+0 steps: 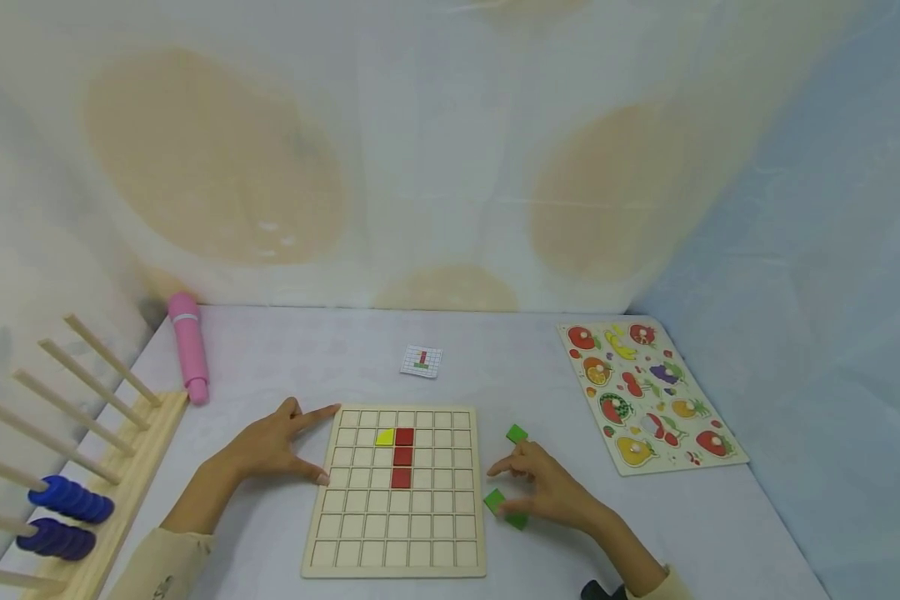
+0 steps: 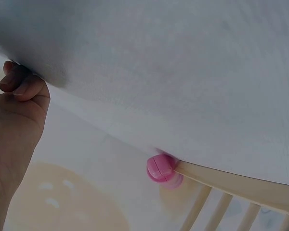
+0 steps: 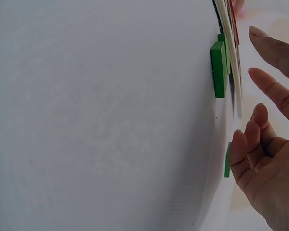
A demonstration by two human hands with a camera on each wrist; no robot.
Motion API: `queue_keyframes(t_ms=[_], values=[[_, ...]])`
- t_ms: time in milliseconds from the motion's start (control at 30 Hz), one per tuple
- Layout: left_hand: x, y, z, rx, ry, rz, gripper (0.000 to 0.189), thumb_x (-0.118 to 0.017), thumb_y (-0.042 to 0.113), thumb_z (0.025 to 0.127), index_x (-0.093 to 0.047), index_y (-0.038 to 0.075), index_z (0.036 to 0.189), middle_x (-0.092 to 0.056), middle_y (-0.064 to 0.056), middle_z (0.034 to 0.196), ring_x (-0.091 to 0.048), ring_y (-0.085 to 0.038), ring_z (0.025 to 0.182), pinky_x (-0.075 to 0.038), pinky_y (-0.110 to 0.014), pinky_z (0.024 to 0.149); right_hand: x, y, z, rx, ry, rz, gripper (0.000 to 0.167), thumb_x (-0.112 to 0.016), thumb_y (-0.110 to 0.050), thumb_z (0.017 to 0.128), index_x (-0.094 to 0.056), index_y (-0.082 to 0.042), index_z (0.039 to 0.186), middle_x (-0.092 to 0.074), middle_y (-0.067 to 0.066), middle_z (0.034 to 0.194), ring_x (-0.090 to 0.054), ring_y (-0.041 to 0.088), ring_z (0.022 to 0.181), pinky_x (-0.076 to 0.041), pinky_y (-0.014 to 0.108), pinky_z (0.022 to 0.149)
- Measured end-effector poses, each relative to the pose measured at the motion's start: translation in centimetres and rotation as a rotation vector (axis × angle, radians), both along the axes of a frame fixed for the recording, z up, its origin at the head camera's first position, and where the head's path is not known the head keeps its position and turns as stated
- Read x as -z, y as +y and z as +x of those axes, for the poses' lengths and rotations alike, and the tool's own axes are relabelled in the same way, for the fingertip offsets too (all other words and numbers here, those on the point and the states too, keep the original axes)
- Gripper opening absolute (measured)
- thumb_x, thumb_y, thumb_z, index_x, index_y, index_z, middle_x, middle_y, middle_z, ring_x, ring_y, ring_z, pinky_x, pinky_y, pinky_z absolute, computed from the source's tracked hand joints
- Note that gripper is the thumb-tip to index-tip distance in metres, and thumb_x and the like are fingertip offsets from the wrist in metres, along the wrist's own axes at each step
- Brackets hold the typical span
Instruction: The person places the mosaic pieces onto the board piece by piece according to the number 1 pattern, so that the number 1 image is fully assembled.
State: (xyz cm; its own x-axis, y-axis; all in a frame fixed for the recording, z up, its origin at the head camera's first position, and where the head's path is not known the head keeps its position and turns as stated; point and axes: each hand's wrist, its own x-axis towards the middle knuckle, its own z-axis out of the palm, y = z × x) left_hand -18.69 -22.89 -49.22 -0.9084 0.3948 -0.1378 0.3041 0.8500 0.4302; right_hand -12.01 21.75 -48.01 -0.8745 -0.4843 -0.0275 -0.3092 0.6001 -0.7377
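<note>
Our spread left hand (image 1: 273, 446) is touching the grid board's (image 1: 422, 502) left edge; our spread right hand (image 1: 551, 487) is risking thumb contact scattering 3 green tiles (image 1: 517, 434).

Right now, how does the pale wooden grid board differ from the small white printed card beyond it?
The pale wooden grid board is far larger than the small white printed card. The board carries three square red tiles and a yellow piece, with no green; the card shows red above green. The left hand touches the board's left edge; no hand touches the card. Both share a grid with a red column.
</note>
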Motion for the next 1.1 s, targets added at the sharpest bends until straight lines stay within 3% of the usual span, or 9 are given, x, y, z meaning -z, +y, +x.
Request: queue_keyframes(t_ms=[233,633,1100], values=[[-0.02,-0.04,0.01,-0.001,-0.004,0.001,0.110,-0.078,0.077,0.056,-0.042,0.035,0.151,-0.036,-0.003,0.098,-0.039,-0.013,0.068,-0.033,-0.027,0.060,0.34,0.11,0.36,-0.019,0.000,0.020,0.041,-0.087,-0.030,0.073,-0.073,-0.023,0.111,-0.044,0.000,0.089,-0.036,0.014,0.088,-0.031,0.027,0.076],[0.02,0.07,0.07,0.009,0.008,0.007,0.110,-0.079,0.076,0.056,-0.043,0.032,0.151,-0.036,-0.003,0.097,-0.038,-0.013,0.068,-0.033,-0.027,0.060,0.35,-0.41,0.75,-0.014,-0.004,0.087,0.033,-0.080,-0.009,0.074,-0.073,-0.019,0.105,-0.042,-0.003,0.091,-0.035,0.011,0.093,-0.036,0.026,0.081],[-0.21,0.11,0.08,0.005,0.004,0.000,0.110,-0.079,0.076,0.057,-0.043,0.033,0.151,-0.036,-0.003,0.097,-0.039,-0.013,0.068,-0.033,-0.026,0.060,0.57,-0.46,0.85,0.005,0.072,0.115,0.023,-0.086,-0.017,0.074,-0.071,-0.021,0.091,-0.045,-0.008,0.090,-0.038,0.007,0.092,-0.040,0.026,0.083]])
